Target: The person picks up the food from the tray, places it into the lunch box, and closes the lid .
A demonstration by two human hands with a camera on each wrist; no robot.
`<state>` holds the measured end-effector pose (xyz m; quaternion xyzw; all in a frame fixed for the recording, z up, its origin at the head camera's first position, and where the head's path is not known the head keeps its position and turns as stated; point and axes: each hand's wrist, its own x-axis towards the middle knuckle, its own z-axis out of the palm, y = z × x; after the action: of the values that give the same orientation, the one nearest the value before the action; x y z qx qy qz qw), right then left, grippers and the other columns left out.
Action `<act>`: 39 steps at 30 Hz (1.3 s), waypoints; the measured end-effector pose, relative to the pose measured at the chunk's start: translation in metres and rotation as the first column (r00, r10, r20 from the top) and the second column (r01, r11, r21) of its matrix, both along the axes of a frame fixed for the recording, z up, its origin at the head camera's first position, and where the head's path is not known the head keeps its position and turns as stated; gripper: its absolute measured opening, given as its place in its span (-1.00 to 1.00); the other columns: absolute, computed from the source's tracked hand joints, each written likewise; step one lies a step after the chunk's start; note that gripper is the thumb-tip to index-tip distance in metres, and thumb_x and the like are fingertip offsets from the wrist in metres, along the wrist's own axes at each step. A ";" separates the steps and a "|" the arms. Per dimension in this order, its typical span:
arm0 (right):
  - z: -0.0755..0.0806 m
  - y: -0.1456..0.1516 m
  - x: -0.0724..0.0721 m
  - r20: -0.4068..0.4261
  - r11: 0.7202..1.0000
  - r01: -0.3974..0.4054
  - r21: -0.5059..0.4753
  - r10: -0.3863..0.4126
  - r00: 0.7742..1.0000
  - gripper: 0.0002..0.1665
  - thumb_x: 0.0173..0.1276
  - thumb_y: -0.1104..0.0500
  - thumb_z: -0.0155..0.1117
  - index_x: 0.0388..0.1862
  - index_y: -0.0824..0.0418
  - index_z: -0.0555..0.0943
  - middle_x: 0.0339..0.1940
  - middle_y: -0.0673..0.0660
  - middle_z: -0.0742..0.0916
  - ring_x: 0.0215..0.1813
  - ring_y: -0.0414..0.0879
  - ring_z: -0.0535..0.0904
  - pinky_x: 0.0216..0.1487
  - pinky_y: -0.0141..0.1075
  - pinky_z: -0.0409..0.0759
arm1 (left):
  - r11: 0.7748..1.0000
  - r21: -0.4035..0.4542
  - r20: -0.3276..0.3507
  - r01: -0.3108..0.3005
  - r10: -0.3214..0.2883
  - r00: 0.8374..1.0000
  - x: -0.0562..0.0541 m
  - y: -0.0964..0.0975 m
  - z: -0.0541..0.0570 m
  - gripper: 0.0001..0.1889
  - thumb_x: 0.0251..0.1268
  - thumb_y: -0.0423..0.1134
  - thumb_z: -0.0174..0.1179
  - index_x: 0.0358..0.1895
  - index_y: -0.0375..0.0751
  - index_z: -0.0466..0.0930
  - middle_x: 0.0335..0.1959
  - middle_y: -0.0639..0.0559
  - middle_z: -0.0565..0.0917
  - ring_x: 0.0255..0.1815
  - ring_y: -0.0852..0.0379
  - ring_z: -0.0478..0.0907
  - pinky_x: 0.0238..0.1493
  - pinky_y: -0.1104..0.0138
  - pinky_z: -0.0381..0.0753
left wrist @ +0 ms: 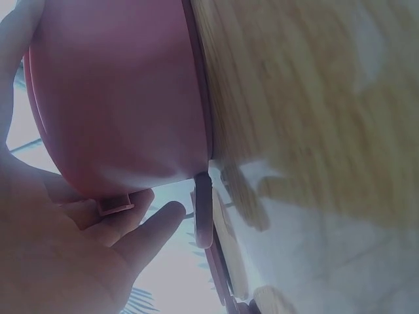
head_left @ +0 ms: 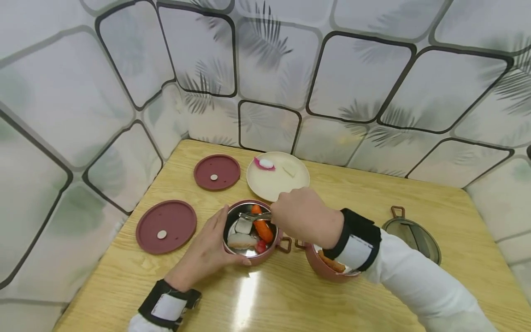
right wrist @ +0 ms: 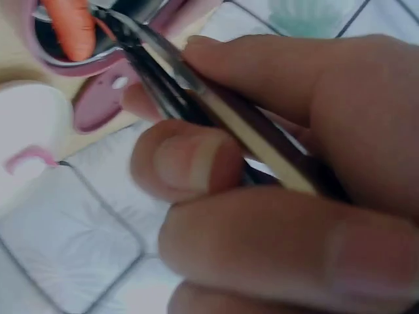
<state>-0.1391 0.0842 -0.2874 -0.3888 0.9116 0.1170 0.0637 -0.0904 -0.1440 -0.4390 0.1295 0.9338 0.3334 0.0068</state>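
Observation:
A pink pot (head_left: pixel 259 259) with a steel inside holds an orange carrot (head_left: pixel 263 230), a white block (head_left: pixel 243 226), a pale slice (head_left: pixel 240 241) and a small red piece (head_left: pixel 261 246). My left hand (head_left: pixel 207 246) grips its left side, thumb along the near wall, fingers toward the far side; the left wrist view shows the hand against the pot wall (left wrist: pixel 118 98). Held in my right hand (head_left: pixel 304 216) are metal tongs (head_left: pixel 256 216), reaching over the pot with their tips above the white block and carrot. In the right wrist view, fingers pinch the tongs' handles (right wrist: pixel 229 121).
Right of the pot stands a second pink pot (head_left: pixel 325 269) with a brown stick-shaped piece (head_left: pixel 331 262), partly under my right forearm. Beyond is a dark round lid (head_left: pixel 415 240). Maroon discs (head_left: pixel 166 214) (head_left: pixel 217 166) lie left; a cream plate (head_left: pixel 278 186) bears a pink-and-white piece (head_left: pixel 265 164).

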 end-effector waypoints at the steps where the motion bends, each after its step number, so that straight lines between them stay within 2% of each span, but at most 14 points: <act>1: 0.000 0.003 -0.002 0.036 1.000 0.012 -0.013 -0.011 0.999 -0.71 0.39 0.04 0.29 -0.55 0.06 0.64 -0.66 -0.05 0.55 -0.62 -0.16 0.41 -0.65 -0.29 0.43 | 1.000 -0.001 0.000 -0.004 0.004 1.000 0.000 0.000 0.000 0.50 -0.41 0.49 0.46 0.60 -0.23 -0.14 0.56 -0.27 0.13 0.55 -0.18 0.15 0.49 -0.04 0.25; 5: -0.003 0.015 -0.013 0.168 0.994 0.059 -0.096 -0.042 0.985 -0.71 0.41 -0.06 0.27 -0.49 0.01 0.65 -0.65 -0.07 0.54 -0.60 -0.19 0.42 -0.61 -0.35 0.32 | 1.000 -0.006 -0.002 -0.014 0.014 1.000 0.000 0.000 0.000 0.51 -0.42 0.51 0.44 0.61 -0.23 -0.14 0.57 -0.27 0.13 0.55 -0.19 0.15 0.49 -0.05 0.26; 8: -0.005 0.019 -0.019 0.176 0.991 0.048 -0.125 -0.025 0.984 -0.71 0.41 -0.11 0.26 -0.47 -0.03 0.65 -0.67 -0.09 0.53 -0.61 -0.21 0.42 -0.63 -0.35 0.31 | 1.000 -0.014 -0.001 -0.010 0.010 1.000 0.000 0.000 -0.001 0.51 -0.41 0.53 0.42 0.61 -0.22 -0.16 0.57 -0.27 0.12 0.55 -0.19 0.14 0.49 -0.05 0.25; 11: -0.007 0.014 -0.020 0.138 0.993 0.049 -0.108 -0.034 0.990 -0.67 0.40 -0.18 0.24 -0.48 -0.05 0.62 -0.67 -0.09 0.53 -0.62 -0.21 0.43 -0.66 -0.31 0.32 | 1.000 -0.018 0.002 -0.007 0.007 1.000 0.000 0.001 -0.001 0.50 -0.40 0.53 0.42 0.61 -0.21 -0.16 0.57 -0.27 0.13 0.55 -0.18 0.14 0.49 -0.04 0.26; 16: -0.002 -0.002 -0.010 -0.002 0.997 0.076 -0.009 -0.076 0.997 -0.57 0.33 -0.29 0.25 -0.52 -0.02 0.59 -0.68 -0.07 0.55 -0.62 -0.14 0.45 -0.64 -0.23 0.40 | 1.000 -0.020 -0.012 -0.008 0.007 1.000 -0.001 0.001 0.000 0.49 -0.40 0.51 0.44 0.61 -0.20 -0.15 0.56 -0.27 0.14 0.54 -0.18 0.16 0.48 -0.03 0.29; 21: 0.005 -0.016 0.006 -0.131 0.999 0.030 0.026 -0.026 0.991 -0.50 0.29 -0.26 0.30 -0.58 0.11 0.59 -0.69 -0.03 0.56 -0.63 -0.11 0.48 -0.63 -0.22 0.41 | 1.000 -0.011 -0.002 -0.004 0.004 1.000 -0.001 0.001 0.000 0.50 -0.41 0.50 0.45 0.61 -0.20 -0.16 0.56 -0.26 0.14 0.54 -0.17 0.16 0.47 -0.03 0.30; 26: 0.011 -0.022 0.008 -0.158 0.997 -0.007 0.076 0.019 0.987 -0.47 0.28 -0.28 0.31 -0.68 0.06 0.60 -0.75 -0.07 0.51 -0.68 -0.13 0.45 -0.67 -0.26 0.36 | 1.000 -0.018 -0.019 -0.003 0.003 1.000 -0.001 0.001 0.000 0.50 -0.41 0.56 0.38 0.61 -0.21 -0.15 0.55 -0.27 0.16 0.54 -0.17 0.18 0.47 -0.02 0.29; 30: 0.015 -0.023 0.001 -0.095 0.990 0.008 0.139 0.005 0.995 -0.48 0.30 -0.30 0.29 -0.63 0.05 0.62 -0.74 -0.07 0.48 -0.67 -0.14 0.43 -0.65 -0.27 0.36 | 1.000 -0.029 -0.018 -0.001 0.001 1.000 -0.002 0.000 0.000 0.50 -0.40 0.56 0.38 0.61 -0.22 -0.15 0.55 -0.28 0.16 0.54 -0.18 0.18 0.48 -0.02 0.29; 34: 0.019 -0.021 -0.011 0.042 0.993 0.010 0.115 -0.015 0.999 -0.55 0.30 -0.25 0.31 -0.59 0.03 0.60 -0.66 -0.08 0.55 -0.60 -0.15 0.49 -0.58 -0.24 0.44 | 1.000 -0.029 -0.020 -0.005 0.005 1.000 -0.003 0.000 0.001 0.49 -0.39 0.53 0.41 0.61 -0.22 -0.14 0.55 -0.27 0.15 0.54 -0.17 0.17 0.48 -0.01 0.29; 36: 0.020 -0.018 -0.020 0.136 0.996 0.019 0.082 -0.031 0.990 -0.61 0.29 -0.24 0.32 -0.55 -0.02 0.60 -0.61 -0.10 0.57 -0.54 -0.17 0.49 -0.53 -0.24 0.45 | 1.000 -0.027 -0.021 -0.006 0.006 1.000 -0.003 0.001 0.001 0.49 -0.39 0.52 0.43 0.60 -0.23 -0.14 0.55 -0.28 0.15 0.54 -0.17 0.17 0.48 -0.01 0.28; 39: 0.019 -0.011 -0.032 0.286 0.999 0.039 0.032 -0.047 0.957 -0.71 0.31 -0.20 0.31 -0.46 -0.06 0.66 -0.60 -0.13 0.56 -0.51 -0.21 0.45 -0.49 -0.29 0.38 | 1.000 -0.023 -0.014 -0.003 0.003 1.000 -0.002 0.002 0.001 0.49 -0.40 0.50 0.44 0.60 -0.25 -0.13 0.55 -0.28 0.15 0.54 -0.17 0.17 0.49 -0.01 0.27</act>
<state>-0.1708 0.0733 -0.2679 -0.3809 0.8994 0.0697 0.2027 -0.0921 -0.1424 -0.4377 0.1305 0.9378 0.3218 0.0010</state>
